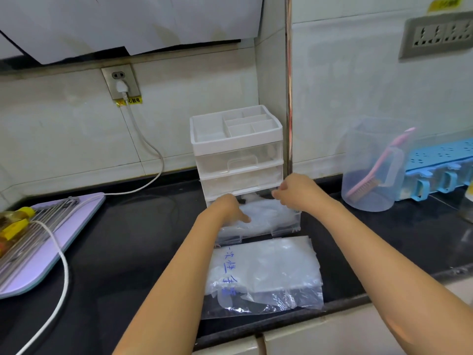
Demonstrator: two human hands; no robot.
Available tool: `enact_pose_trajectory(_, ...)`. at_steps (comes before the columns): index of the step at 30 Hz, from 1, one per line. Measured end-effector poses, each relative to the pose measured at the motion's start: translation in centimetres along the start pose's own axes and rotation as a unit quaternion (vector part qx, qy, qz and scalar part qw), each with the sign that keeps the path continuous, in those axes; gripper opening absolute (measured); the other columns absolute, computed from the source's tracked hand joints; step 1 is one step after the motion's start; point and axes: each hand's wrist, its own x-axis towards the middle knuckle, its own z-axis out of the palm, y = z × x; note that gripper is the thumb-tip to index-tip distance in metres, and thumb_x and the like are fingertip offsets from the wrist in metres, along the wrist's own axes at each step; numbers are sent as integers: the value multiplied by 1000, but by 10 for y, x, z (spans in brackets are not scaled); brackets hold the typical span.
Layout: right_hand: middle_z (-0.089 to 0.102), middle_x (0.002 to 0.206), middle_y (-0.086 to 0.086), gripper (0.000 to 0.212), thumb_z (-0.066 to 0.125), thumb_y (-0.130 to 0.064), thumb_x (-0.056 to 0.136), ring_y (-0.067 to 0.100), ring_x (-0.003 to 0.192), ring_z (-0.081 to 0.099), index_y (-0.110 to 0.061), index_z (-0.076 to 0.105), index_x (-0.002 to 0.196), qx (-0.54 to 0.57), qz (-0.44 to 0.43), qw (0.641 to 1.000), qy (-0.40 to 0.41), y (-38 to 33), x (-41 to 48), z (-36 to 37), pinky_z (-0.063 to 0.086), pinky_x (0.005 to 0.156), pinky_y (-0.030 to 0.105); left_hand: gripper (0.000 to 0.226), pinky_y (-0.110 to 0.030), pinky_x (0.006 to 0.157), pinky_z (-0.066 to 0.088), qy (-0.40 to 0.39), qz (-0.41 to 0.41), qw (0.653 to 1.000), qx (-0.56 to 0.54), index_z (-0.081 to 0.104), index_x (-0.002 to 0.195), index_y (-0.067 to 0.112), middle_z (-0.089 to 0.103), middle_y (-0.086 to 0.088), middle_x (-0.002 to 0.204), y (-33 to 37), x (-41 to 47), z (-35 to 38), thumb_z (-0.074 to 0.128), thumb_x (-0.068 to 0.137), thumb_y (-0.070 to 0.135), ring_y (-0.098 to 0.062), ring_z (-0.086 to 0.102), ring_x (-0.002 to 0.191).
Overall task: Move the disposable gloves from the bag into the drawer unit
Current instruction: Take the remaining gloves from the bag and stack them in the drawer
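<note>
Black countertop (128,239) is carrying the whole setup. The drawer unit (238,160) is standing upright against the back wall at the corner. Its two upper drawers are sitting closed and its bottom drawer (258,234) is sitting pulled out toward the person. The bag (268,272) is lying flat on the counter just in front of that open drawer, with blue handwriting on its left side. It is showing crumpled film inside, and I cannot tell whether that is leftover gloves or only the bag's own folds. The gloves (268,213) are lying as a pale translucent heap inside the open bottom drawer, filling most of it. The left hand (229,207) is resting on the left part of the heap with fingers laid fairly flat and thumb pointing right, pressing the stack down, not gripping it. The right hand (297,190) is working at the back right corner of the drawer with its fingers curled. They appear to be pinching a loose edge of glove film, though the contact itself is too small to confirm. Judgement: the step in hand is settling and tucking the transferred stack into the drawer. The next move is calling for all film edges to be pushed below the rim so nothing is catching on the drawer above. Then both hands should be coming clear, the drawer sliding shut, and the bag being checked for any remainder.
</note>
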Motion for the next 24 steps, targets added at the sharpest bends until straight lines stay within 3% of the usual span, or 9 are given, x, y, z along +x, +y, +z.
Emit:
enact_pose_trajectory(2, 66, 81, 14, 33, 55, -29, 93, 21, 71, 59, 0, 67, 82, 28, -19, 999, -5, 11, -19, -10, 49, 70, 30, 19, -27, 75, 40, 60, 22, 996, -67, 52, 83, 19, 52, -5, 99, 4, -21, -5, 67, 87, 31, -20, 49, 86)
enact_pose_trajectory(3, 68, 82, 11, 32, 57, -29, 93, 19, 74, 62, -1, 69, 84, 39, -36, 998, -14, 17, -28, -12, 48, 71, 28, 19, -27, 75, 40, 92, 34, 990, -101, 52, 82, 20, 52, -3, 97, 6, -31, -4, 66, 88, 31, -19, 50, 85)
enact_pose_trajectory(4, 69, 83, 4, 27, 59, -29, 92, 15, 77, 64, -6, 72, 87, 48, -59, 997, -23, 23, -38, -14, 48, 72, 24, 15, -25, 75, 40, 119, 51, 982, -139, 57, 89, 18, 54, -1, 100, 8, -43, -2, 66, 88, 30, -18, 52, 87)
enact_pose_trajectory(6, 70, 90, -9, 16, 63, -29, 90, 2, 83, 64, -20, 74, 97, 53, -104, 991, -62, 31, -60, -16, 49, 75, 17, 34, -20, 76, 43, 138, 82, 967, -196, 61, 116, 15, 58, 3, 114, 9, -67, 8, 67, 88, 32, -12, 55, 100)
enact_pose_trajectory(9, 69, 100, -17, 16, 64, -27, 90, -4, 93, 62, -34, 71, 102, 41, -139, 984, -100, 46, -85, -9, 51, 86, 20, 43, -18, 82, 44, 93, 138, 964, -210, 58, 124, 23, 58, 11, 123, 10, -103, 32, 70, 84, 36, -4, 55, 107)
enact_pose_trajectory(13, 63, 114, -25, 39, 54, -11, 92, -4, 108, 57, -46, 67, 102, 16, -154, 979, -136, 68, -114, 7, 47, 98, 24, 55, -14, 83, 40, 30, 166, 972, -164, 56, 126, 33, 53, 19, 128, 5, -133, 66, 77, 76, 41, -2, 50, 116)
enact_pose_trajectory(16, 52, 130, -29, 55, 53, -6, 88, -7, 122, 46, -57, 57, 107, 18, -172, 973, -152, 82, -131, 16, 35, 106, 17, 67, -13, 92, 34, 16, 168, 975, -142, 48, 134, 34, 45, 19, 138, 2, -143, 84, 77, 75, 45, -1, 42, 124)
enact_pose_trajectory(22, 43, 136, -32, 53, 62, -6, 87, -16, 129, 33, -51, 56, 115, 92, -175, 978, -71, 103, -152, 32, 24, 108, 9, 63, -14, 101, 26, 59, 171, 973, -145, 39, 142, 29, 39, 14, 144, 5, -154, 103, 64, 87, 43, -3, 35, 131)
enact_pose_trajectory(24, 41, 137, -33, 53, 66, -7, 85, -20, 129, 28, -48, 58, 118, 126, -173, 974, -70, 107, -156, 38, 19, 103, 0, 60, -12, 99, 24, 71, 174, 972, -140, 38, 143, 26, 39, 13, 145, 6, -156, 107, 61, 90, 40, -4, 34, 131)
